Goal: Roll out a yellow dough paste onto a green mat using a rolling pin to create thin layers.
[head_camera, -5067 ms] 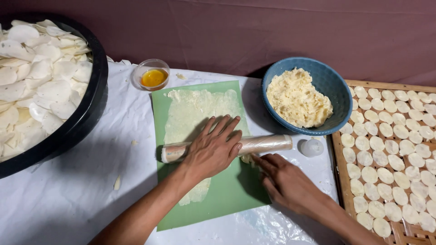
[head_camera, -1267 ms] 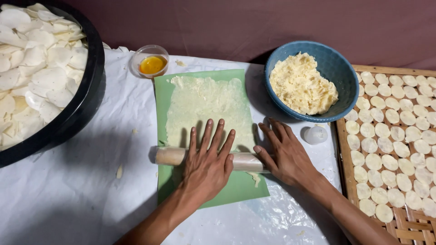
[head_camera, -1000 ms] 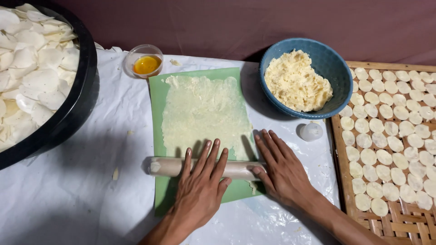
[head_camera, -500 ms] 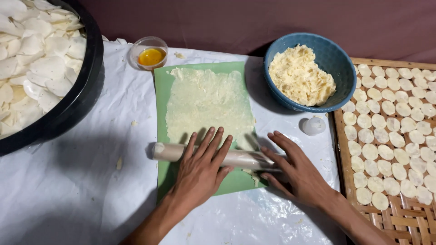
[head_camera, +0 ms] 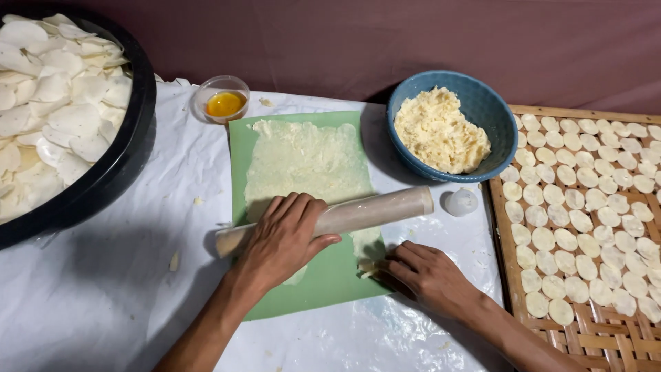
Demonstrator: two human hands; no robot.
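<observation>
The green mat (head_camera: 323,275) lies in the middle of the counter (head_camera: 103,296), and most of it is covered with a thin, flat sheet of dough (head_camera: 306,162). The far part looks rolled out already. The near end of the mat is bare, with only small bits of dough there.

The rolling pin (head_camera: 372,210) lies across the mat, on the near part of the dough. Its long side runs left to right, a little tilted, with the right end pointing toward the blue bowl (head_camera: 506,134) of soft dough beyond the mat.

The left hand (head_camera: 282,238) rests on top of the pin, fingers curled over it. The right hand (head_camera: 427,275) is off the pin, at the mat's near right edge, its fingertips pinching a small bit of dough.

Right of the mat, a woven tray (head_camera: 592,331) is nearly full of little round pieces. Left of it sits a black tub (head_camera: 120,172) of white chips.
</observation>
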